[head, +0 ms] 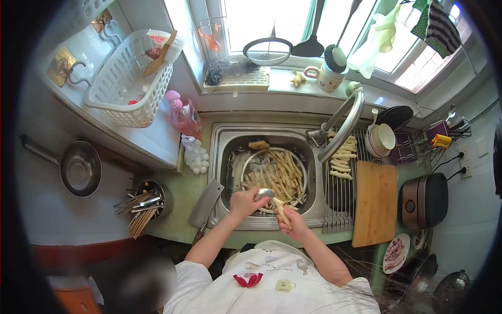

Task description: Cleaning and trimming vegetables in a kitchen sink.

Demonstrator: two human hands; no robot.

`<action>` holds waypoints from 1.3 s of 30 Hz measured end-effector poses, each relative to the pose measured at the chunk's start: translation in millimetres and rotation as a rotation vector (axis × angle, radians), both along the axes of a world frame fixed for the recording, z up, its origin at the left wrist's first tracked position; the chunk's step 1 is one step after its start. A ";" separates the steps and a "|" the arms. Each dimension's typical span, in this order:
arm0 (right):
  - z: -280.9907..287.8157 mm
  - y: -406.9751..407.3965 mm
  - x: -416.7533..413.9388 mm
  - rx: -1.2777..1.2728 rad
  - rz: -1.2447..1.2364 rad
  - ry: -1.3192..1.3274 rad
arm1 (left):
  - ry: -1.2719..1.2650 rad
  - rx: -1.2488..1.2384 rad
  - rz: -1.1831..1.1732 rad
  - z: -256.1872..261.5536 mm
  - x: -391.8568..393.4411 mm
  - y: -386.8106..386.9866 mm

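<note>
My left hand (246, 203) grips a metal spoon (264, 194), its bowl showing above the fingers. In my right hand (293, 224) is a pale, knobbly root (281, 211), its upper end close to the spoon. Both hands are over the front edge of a stainless steel sink (318, 204). Below them in the sink, a round metal basin (305, 178) holds many long, pale roots (288, 172) in water. More pale root pieces (342, 156) lie in a column on a metal roll-up rack (337, 216) to the right. A yellow sponge (259, 145) rests at the sink's back.
The curved faucet (353, 121) arches over the sink's right edge. A cleaver (206, 203) lies left of the sink, beside a utensil holder (166, 200). A wooden cutting board (375, 204), stacked bowls (382, 139) and a plate of sliced meat (396, 253) stand right. A pink soap bottle (187, 117) is at back left.
</note>
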State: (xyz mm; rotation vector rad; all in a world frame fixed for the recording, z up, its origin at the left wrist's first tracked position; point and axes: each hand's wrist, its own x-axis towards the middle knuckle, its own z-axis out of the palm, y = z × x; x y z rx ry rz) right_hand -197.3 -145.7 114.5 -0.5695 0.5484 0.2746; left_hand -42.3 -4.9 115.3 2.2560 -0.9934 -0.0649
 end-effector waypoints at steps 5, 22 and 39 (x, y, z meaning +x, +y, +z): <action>-2.5 3.6 -4.0 0.063 -0.045 0.066 | 0.054 -0.128 -0.049 21.4 -7.5 -4.0; -21.3 -8.0 -10.9 0.289 -0.033 -0.103 | 0.155 0.023 0.039 8.8 13.4 5.1; 2.5 1.7 14.8 -0.430 0.106 0.032 | 0.302 -0.099 -0.023 9.1 -2.2 21.4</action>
